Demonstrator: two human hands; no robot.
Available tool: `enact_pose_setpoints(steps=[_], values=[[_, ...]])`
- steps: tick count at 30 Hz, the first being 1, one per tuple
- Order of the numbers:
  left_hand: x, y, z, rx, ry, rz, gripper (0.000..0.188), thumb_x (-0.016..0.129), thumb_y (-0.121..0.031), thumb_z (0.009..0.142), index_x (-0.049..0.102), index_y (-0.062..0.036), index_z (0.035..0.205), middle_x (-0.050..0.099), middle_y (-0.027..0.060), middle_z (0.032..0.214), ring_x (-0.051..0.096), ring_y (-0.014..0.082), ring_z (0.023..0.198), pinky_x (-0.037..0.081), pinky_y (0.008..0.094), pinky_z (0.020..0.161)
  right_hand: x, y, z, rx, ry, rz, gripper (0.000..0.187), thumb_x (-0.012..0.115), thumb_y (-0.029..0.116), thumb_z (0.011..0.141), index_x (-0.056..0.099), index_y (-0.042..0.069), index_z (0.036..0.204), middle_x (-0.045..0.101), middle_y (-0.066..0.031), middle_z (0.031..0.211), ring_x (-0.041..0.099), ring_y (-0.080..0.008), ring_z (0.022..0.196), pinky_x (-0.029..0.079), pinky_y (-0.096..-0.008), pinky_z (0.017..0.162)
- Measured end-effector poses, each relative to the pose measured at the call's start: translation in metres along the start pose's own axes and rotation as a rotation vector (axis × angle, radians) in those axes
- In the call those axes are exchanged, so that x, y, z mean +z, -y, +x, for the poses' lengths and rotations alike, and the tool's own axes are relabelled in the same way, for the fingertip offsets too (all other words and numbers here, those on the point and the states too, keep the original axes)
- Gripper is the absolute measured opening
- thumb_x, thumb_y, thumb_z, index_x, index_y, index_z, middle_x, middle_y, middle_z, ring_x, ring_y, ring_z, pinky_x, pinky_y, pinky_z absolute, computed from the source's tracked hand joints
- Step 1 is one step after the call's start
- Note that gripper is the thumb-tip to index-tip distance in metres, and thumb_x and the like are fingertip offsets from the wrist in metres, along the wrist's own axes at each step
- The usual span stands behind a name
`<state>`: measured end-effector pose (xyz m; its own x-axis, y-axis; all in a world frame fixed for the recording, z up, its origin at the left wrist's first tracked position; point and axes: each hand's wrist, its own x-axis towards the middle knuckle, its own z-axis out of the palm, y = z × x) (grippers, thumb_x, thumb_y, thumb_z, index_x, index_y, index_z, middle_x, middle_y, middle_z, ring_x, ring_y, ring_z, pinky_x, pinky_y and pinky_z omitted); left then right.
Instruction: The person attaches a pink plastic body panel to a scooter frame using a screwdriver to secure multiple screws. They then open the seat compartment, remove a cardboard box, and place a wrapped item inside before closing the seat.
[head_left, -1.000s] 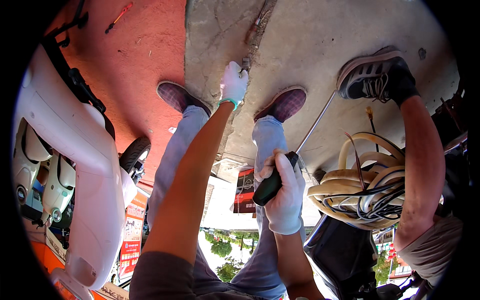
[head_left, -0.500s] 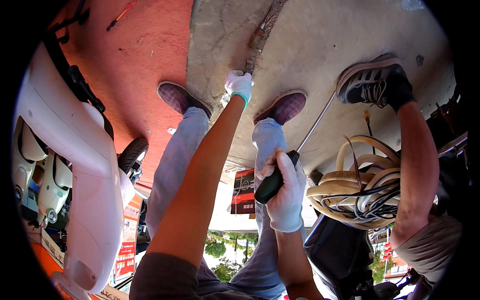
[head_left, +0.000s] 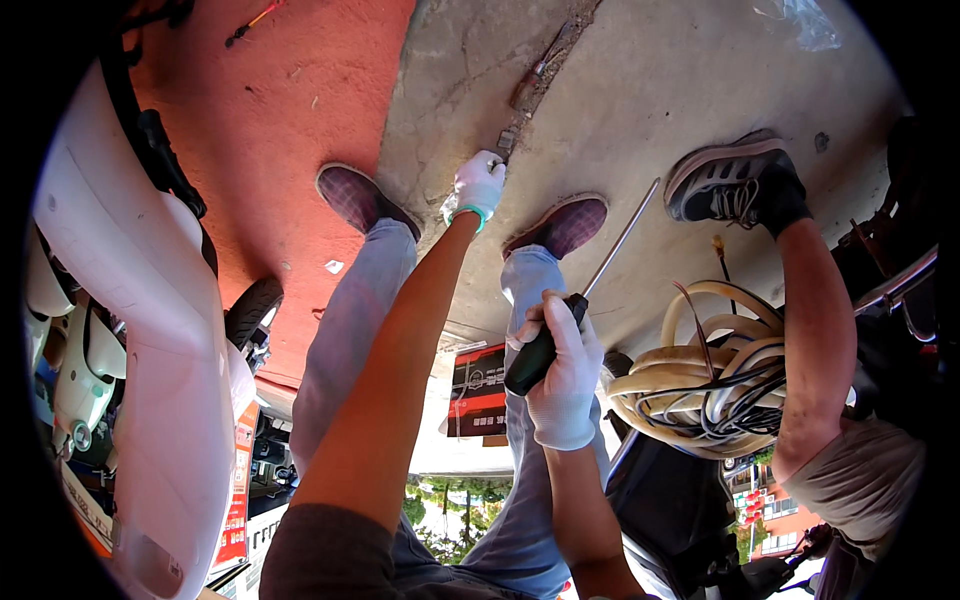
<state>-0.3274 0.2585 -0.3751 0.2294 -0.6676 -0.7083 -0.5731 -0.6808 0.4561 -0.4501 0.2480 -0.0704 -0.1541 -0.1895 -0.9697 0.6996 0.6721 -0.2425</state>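
Observation:
My right hand (head_left: 568,385), in a white glove, is wrapped round the dark green and black handle of a screwdriver (head_left: 622,240). Its long metal shaft points forward and right over the concrete, the tip close to another person's shoe (head_left: 735,180). My left hand (head_left: 478,187), gloved in white with a green cuff, reaches down in front of my feet with its fingers curled closed; whatever they grip, if anything, is hidden. Just beyond it, small grey blocks (head_left: 507,138) and a brown, rusty-looking piece (head_left: 525,92) lie along a dirt-filled crack in the floor.
A white scooter (head_left: 150,320) stands at the left. To the right, a coiled pale hose with dark cables (head_left: 700,380) lies near another person's bare leg (head_left: 815,310). A red and black box (head_left: 477,390) is between my legs. A tool with an orange handle (head_left: 255,22) lies on red floor.
My left hand has drawn back a little from the crack, uncovering the small grey blocks. The right hand still holds the screwdriver, its tip slightly shifted left. The view has shifted somewhat.

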Motion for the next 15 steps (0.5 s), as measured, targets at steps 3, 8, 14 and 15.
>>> enact_pose_setpoints(steps=[3, 8, 14, 15], values=[[-0.006, 0.001, 0.002, 0.099, 0.019, 0.124, 0.013, 0.061, -0.013, 0.084, 0.063, -0.0052, 0.094, 0.066, 0.008, 0.084, 0.063, 0.0148, 0.073, 0.052, 0.0306, 0.067, -0.001, -0.007, 0.001, -0.034, 0.013, -0.037, 0.02, 0.057, 0.016, 0.09, 0.056, -0.002, 0.098, 0.056, -0.0079, 0.08, 0.054, -0.0115, 0.065, 0.048, -0.0283, 0.063], [-0.07, -0.073, -0.054, 0.149, 0.44, -0.571, 0.011, 0.052, -0.006, 0.089, 0.057, -0.0021, 0.098, 0.057, 0.0012, 0.085, 0.056, 0.0096, 0.079, 0.049, 0.0269, 0.068, -0.014, -0.006, 0.008, -0.209, -0.017, -0.042, 0.013, 0.06, 0.012, 0.088, 0.055, 0.001, 0.086, 0.053, -0.0055, 0.067, 0.05, -0.0113, 0.056, 0.048, -0.0287, 0.058], [-0.188, -0.187, -0.151, 0.423, 0.493, -0.441, 0.008, 0.055, -0.003, 0.082, 0.057, -0.0013, 0.09, 0.058, 0.0079, 0.08, 0.059, 0.0153, 0.076, 0.047, 0.0285, 0.07, 0.012, 0.017, -0.039, -0.385, 0.048, -0.071, 0.016, 0.064, 0.015, 0.087, 0.056, 0.001, 0.085, 0.056, -0.0057, 0.068, 0.05, -0.0105, 0.054, 0.048, -0.0275, 0.052], [-0.202, -0.198, -0.167, 0.539, 0.435, -0.385, 0.009, 0.055, -0.002, 0.081, 0.057, -0.0017, 0.09, 0.058, 0.0087, 0.08, 0.059, 0.0176, 0.076, 0.047, 0.0296, 0.069, 0.023, 0.032, -0.054, -0.399, 0.096, -0.115, 0.019, 0.064, 0.018, 0.087, 0.056, 0.001, 0.085, 0.057, -0.0058, 0.068, 0.052, -0.0104, 0.055, 0.048, -0.0265, 0.052]])
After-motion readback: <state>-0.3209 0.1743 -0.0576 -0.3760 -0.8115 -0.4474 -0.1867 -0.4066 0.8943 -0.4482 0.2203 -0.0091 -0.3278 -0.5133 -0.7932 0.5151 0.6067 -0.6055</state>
